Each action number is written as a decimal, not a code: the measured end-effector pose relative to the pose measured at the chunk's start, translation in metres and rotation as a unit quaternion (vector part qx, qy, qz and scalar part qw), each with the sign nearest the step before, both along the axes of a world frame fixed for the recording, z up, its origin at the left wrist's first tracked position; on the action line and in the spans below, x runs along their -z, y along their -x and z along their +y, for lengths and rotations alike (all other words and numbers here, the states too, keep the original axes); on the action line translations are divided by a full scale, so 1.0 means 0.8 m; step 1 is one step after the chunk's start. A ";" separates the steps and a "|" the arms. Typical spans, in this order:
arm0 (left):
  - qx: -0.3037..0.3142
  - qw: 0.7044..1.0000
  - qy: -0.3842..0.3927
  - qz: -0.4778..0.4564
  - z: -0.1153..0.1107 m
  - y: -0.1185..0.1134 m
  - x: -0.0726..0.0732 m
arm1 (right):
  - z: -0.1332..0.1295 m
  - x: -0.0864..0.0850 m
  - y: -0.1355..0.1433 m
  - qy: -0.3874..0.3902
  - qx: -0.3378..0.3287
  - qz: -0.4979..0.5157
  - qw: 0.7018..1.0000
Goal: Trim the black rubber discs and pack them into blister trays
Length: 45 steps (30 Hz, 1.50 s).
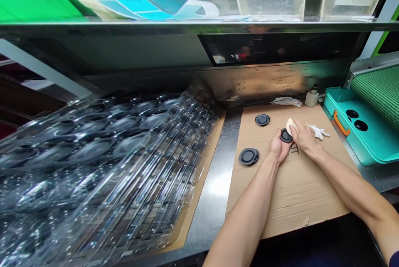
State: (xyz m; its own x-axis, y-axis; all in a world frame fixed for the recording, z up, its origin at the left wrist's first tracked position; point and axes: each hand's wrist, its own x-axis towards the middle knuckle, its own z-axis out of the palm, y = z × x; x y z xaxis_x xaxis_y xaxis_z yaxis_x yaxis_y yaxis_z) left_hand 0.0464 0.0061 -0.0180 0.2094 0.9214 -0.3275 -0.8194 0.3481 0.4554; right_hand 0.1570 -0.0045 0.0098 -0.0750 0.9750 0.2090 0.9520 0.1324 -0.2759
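We had both forearms (254, 204) stretched over the cardboard sheet (289, 204) from its near side, our left hand (278, 147) curled around a black disc (286, 136) toward the sheet's far edge, while our right hand (303, 136) pinched a pale pad (290, 126) at the disc's rim. Beyond the sheet's right edge, the teal bin (370, 150) held black round pieces (360, 125); at the bench's (212, 188) left end stood stacked clear trays (168, 167), their contents too blurred for us to tell.
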 end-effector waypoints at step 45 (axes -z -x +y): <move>-0.069 0.997 0.018 -0.006 -0.001 0.023 -0.008 | 0.006 -0.008 -0.056 0.010 0.024 0.044 0.999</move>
State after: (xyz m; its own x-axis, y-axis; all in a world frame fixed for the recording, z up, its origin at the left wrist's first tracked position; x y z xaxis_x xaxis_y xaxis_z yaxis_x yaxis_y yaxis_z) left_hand 0.0279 0.0057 -0.0114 0.0854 0.9290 -0.3600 -0.8655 0.2481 0.4351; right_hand 0.2019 0.0006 0.0163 -0.0109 0.9810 0.1935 0.9288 0.0817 -0.3615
